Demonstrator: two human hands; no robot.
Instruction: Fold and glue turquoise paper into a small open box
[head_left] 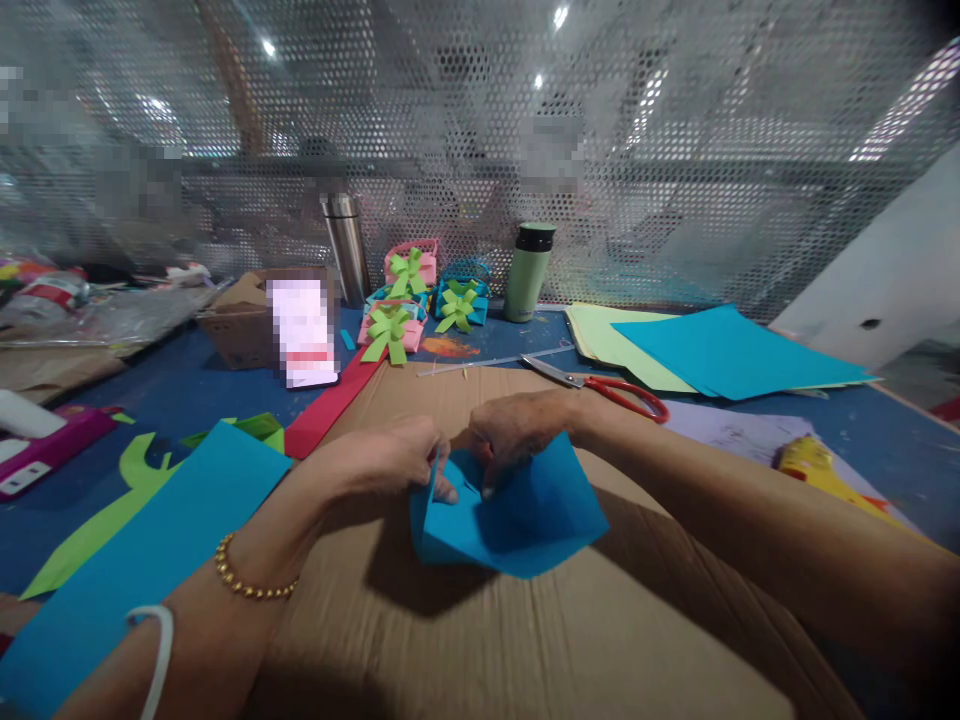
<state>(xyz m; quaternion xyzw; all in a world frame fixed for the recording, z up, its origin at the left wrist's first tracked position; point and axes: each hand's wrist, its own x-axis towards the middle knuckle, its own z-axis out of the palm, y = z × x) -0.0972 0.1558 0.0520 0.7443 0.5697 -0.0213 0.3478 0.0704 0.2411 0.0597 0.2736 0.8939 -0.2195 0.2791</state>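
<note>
A folded piece of blue paper point(517, 530) stands partly upright over the brown cardboard point(450, 650) in the middle. My left hand point(409, 455) pinches its left side, with the thumb inside the fold. At the paper's far edge my right hand point(517, 430) is closed on it, its fingertips pointing down into the fold. Part of the paper behind the fingers is hidden. Just beyond my right wrist lie scissors point(626, 395) with red handles.
Small paper baskets with green bows point(390, 330), a steel flask point(349, 250) and a green tumbler point(527, 275) stand at the back. Blue sheets point(735, 350) lie right, a blue strip point(165, 540) left. A yellow tool point(817, 470) rests far right.
</note>
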